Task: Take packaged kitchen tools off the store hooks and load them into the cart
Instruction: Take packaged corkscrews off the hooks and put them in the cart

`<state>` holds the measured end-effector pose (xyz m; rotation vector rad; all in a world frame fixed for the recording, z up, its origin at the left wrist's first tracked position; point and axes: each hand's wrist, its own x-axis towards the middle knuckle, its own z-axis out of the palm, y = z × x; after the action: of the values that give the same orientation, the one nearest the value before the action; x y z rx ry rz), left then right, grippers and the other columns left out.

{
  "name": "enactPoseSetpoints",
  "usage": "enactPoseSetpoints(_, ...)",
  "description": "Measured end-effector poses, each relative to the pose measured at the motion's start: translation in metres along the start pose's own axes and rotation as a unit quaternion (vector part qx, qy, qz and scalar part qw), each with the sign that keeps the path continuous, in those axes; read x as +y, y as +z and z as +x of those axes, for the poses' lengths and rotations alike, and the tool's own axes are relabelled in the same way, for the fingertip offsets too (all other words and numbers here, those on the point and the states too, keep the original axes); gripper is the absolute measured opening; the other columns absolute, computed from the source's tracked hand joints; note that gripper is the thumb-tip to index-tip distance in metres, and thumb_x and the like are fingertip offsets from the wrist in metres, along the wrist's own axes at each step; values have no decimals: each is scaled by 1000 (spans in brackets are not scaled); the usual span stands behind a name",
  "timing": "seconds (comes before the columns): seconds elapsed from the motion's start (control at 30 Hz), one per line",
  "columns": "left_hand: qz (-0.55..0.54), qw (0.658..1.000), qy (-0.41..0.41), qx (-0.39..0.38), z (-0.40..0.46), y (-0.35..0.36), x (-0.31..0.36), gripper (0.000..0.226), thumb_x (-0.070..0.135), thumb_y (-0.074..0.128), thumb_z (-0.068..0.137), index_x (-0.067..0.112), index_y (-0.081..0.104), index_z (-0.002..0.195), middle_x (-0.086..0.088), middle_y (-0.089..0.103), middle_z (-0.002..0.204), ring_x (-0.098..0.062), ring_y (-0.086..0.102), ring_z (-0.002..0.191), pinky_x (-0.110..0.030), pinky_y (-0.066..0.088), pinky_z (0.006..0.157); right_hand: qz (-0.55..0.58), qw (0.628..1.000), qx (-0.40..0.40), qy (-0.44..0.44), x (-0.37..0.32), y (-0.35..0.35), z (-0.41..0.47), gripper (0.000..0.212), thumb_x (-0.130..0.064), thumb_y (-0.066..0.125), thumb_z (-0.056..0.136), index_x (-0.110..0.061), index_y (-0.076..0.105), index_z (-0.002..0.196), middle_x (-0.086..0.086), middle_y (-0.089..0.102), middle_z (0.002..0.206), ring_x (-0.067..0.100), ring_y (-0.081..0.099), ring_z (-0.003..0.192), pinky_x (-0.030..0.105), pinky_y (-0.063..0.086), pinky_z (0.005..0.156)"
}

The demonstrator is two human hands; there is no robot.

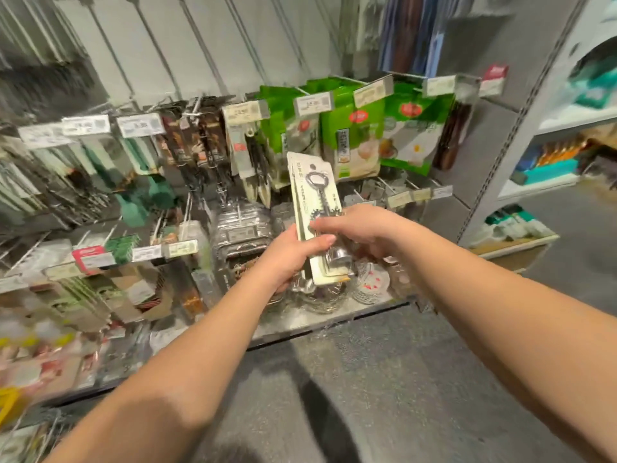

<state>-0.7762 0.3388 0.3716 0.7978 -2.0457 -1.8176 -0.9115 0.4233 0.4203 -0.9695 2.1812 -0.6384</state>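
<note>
Nearest: two bare forearms reaching out over grey floor [400, 379].

Left hand [287, 259]: fingers curled round the lower left edge of a small stack of carded corkscrew packs [315, 208], thumb laid across the front. The grip is closed on the stack.

Right hand [364, 228]: fingers curled over the middle of the same stack from the right, fingertips on the front card. It holds the stack too. How firmly cannot be told.

Corkscrew packs: pale cards, several held together and roughly upright, a metal corkscrew on the front one. They are off the hooks, in the air in front of the rack, above its bottom shelf [334, 317].

Bottom shelf: glass or metal dishes [317, 295] near its front edge, below the hands.

Rack behind, middle rows: hooks with price tags [314, 103], dark-handled tools on cards [200, 142] to the left, green bags [354, 142] at centre and right. The far left of the rack is blurred.

Far right: a white shelf unit [547, 128] with boxed goods.

Cart: not in view.

Progress, as judged: one batch of packs is unhooked and in hand. Carrying it to the cart is still to do. Many packaged tools remain hanging. What the cart already holds cannot be told.
</note>
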Motion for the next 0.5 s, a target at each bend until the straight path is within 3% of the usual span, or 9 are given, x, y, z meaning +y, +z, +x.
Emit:
enactPoseSetpoints(0.1, 28, 999, 39, -20, 27, 32, 30, 34, 24, 71, 91, 31, 50, 117, 21, 62, 100, 9, 63, 88, -10, 48, 76, 9, 999, 36, -11, 21, -44, 1, 77, -73, 63, 79, -5, 65, 116, 12, 69, 99, 28, 63, 72, 28, 44, 54)
enactPoseSetpoints(0.2, 36, 997, 55, -45, 53, 49, 56, 30, 18, 70, 91, 30, 56, 115, 12, 69, 110, 12, 67, 80, -9, 53, 76, 25, 997, 62, -37, 32, -80, 9, 74, -72, 63, 79, -11, 67, 122, 8, 69, 113, 24, 66, 83, 31, 49, 61)
enactPoseSetpoints(0.27, 19, 996, 65, -54, 70, 54, 72, 26, 20, 68, 93, 33, 58, 113, 11, 70, 113, 9, 69, 85, -8, 51, 73, 32, 995, 86, -47, 36, -101, 16, 72, -71, 64, 80, -11, 68, 121, 6, 71, 108, 21, 66, 84, 31, 50, 68)
enactPoseSetpoints(0.33, -12, 996, 63, -54, 88, 54, 84, 27, 27, 66, 94, 29, 60, 120, 10, 71, 114, 3, 69, 97, -16, 53, 85, 31, 992, 113, -44, 37, -121, 23, 70, -70, 62, 82, -10, 64, 119, 2, 67, 93, 18, 62, 74, 28, 45, 59)
enactPoseSetpoints(0.37, -27, 997, 57, -51, 96, 54, 88, 33, 32, 66, 94, 28, 60, 126, 7, 71, 118, -5, 68, 105, -27, 53, 96, 30, 991, 123, -44, 37, -128, 28, 70, -70, 61, 83, -13, 60, 123, 2, 65, 94, 18, 61, 73, 28, 43, 57)
enactPoseSetpoints(0.43, -51, 996, 58, -52, 114, 53, 97, 44, 42, 70, 87, 30, 62, 128, 4, 70, 125, -18, 66, 116, -47, 48, 106, 57, 988, 132, -54, 36, -141, 40, 80, -69, 64, 81, -12, 54, 136, 4, 66, 116, 20, 63, 89, 32, 52, 72)
enactPoseSetpoints(0.5, -59, 994, 78, -50, 135, 49, 104, 47, 49, 74, 79, 36, 64, 123, 6, 70, 126, -19, 64, 120, -50, 44, 109, 95, 983, 143, -69, 30, -151, 54, 82, -67, 70, 78, -15, 51, 139, 0, 64, 127, 20, 64, 101, 38, 52, 90)
